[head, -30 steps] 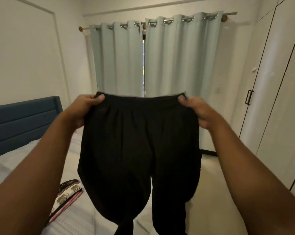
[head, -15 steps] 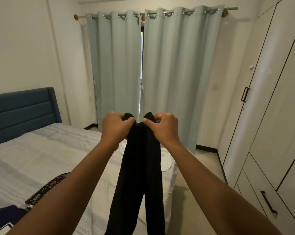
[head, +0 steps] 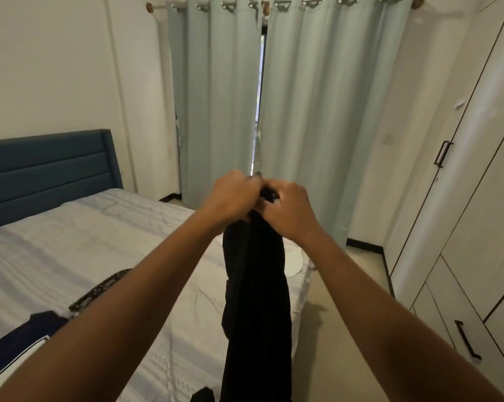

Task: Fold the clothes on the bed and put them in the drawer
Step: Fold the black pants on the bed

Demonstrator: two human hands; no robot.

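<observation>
Both hands meet at the centre of the view: the left hand point(head: 230, 198) and right hand point(head: 288, 210) each have a closed grip on the bunched top of the black trousers point(head: 256, 300), which hang straight down toward 6 o'clock, over the foot corner of the bed point(head: 56, 242). At 8 o'clock on the striped sheet lie a dark navy garment point(head: 21, 338) and a black-and-white patterned cloth point(head: 100, 290), partly hidden by the left forearm. A white item point(head: 293, 261) sits on the bed just behind the trousers. Pale green curtains point(head: 303, 111) hang at 12 o'clock; the white wardrobe's drawer point(head: 448, 314) is closed at 4 o'clock.
</observation>
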